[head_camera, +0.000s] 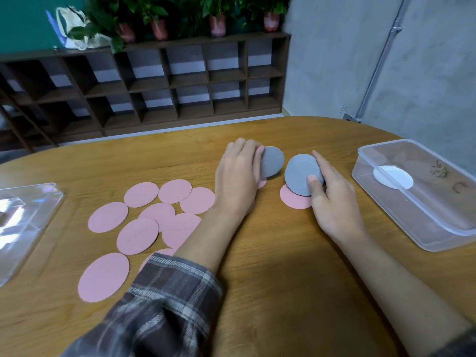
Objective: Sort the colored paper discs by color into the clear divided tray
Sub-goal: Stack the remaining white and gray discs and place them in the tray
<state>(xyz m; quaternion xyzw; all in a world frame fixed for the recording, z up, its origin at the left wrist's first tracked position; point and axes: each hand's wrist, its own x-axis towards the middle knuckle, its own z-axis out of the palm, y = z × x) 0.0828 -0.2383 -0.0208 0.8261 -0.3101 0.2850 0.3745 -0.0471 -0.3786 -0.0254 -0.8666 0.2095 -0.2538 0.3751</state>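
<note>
Two grey discs are lifted at the middle of the wooden table [270, 253]. My left hand [238, 179] holds one grey disc [273, 161] by its left edge. My right hand [332, 199] pinches the other grey disc [298, 173] between thumb and fingers, tilted above a pink disc [293, 199] lying flat. Several pink discs [141, 222] lie spread on the table to the left, some overlapping, one partly under my left sleeve. The clear divided tray [422, 202] stands at the right with a white disc [392, 177] inside.
A clear plastic lid [23, 222] lies at the table's left edge. Behind the table stand a dark wooden shelf unit [154, 86] with potted plants on top and a grey concrete wall [386, 60].
</note>
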